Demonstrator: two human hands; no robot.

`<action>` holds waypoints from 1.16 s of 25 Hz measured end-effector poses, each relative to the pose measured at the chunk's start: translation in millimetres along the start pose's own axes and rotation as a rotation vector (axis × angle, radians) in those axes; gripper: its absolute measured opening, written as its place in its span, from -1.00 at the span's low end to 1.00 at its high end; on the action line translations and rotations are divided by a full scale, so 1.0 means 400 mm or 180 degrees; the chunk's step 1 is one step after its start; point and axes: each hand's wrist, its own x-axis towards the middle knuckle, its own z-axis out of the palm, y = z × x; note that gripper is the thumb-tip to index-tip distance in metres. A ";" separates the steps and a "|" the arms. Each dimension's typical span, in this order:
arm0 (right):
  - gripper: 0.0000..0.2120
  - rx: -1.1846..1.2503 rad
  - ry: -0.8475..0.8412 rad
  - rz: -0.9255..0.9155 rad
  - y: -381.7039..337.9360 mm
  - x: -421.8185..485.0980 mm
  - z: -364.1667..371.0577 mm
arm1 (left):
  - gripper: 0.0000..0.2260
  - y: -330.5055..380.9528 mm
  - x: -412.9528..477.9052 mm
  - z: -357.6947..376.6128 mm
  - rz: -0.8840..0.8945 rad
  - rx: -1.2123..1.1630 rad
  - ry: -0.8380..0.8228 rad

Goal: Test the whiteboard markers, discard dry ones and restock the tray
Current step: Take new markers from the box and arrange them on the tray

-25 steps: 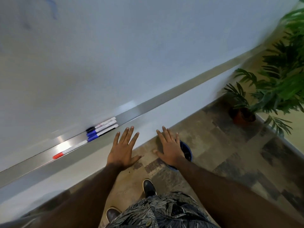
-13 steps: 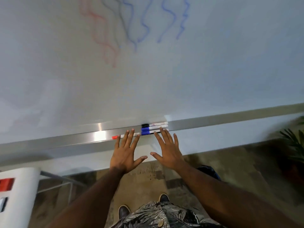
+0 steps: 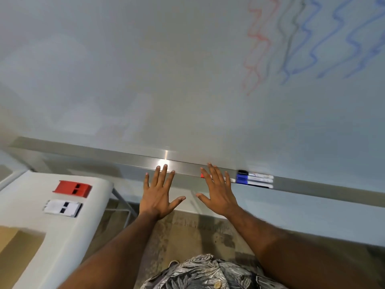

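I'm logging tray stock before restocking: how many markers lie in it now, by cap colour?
Red-capped marker: 1, mostly hidden behind the right hand
Black-capped marker: 1
Blue-capped markers: 2
Total: 4 markers in the tray

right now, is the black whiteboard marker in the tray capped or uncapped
Capped. The white-barrelled black marker lies in the long silver metal tray, with its black cap seated on the left end, no tip showing.
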 end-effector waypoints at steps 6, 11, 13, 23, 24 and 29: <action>-0.21 0.0069 -0.0170 -0.0156 -0.121 0.060 0.009 | -0.13 -0.135 -0.039 0.031 -0.0224 -0.0071 -0.0158; -0.20 0.0071 -0.0347 -0.0501 -0.238 0.111 0.028 | -0.09 -0.239 -0.100 0.026 -0.0523 -0.0193 -0.0139; -0.19 0.0012 -0.0455 -0.0709 -0.286 0.140 0.035 | -0.07 -0.272 -0.134 0.021 -0.0745 -0.0269 -0.0104; -0.20 -0.0091 -0.0854 -0.2026 -0.543 0.250 0.075 | -0.17 -0.375 -0.358 -0.008 -0.2360 -0.0254 0.0050; -0.20 -0.0092 -0.0840 -0.2183 -0.575 0.253 0.085 | -0.17 -0.384 -0.385 -0.013 -0.2542 -0.0275 0.0038; -0.22 -0.0068 -0.0996 -0.2708 -0.753 0.223 0.138 | -0.21 -0.448 -0.540 0.001 -0.3236 -0.0379 0.0022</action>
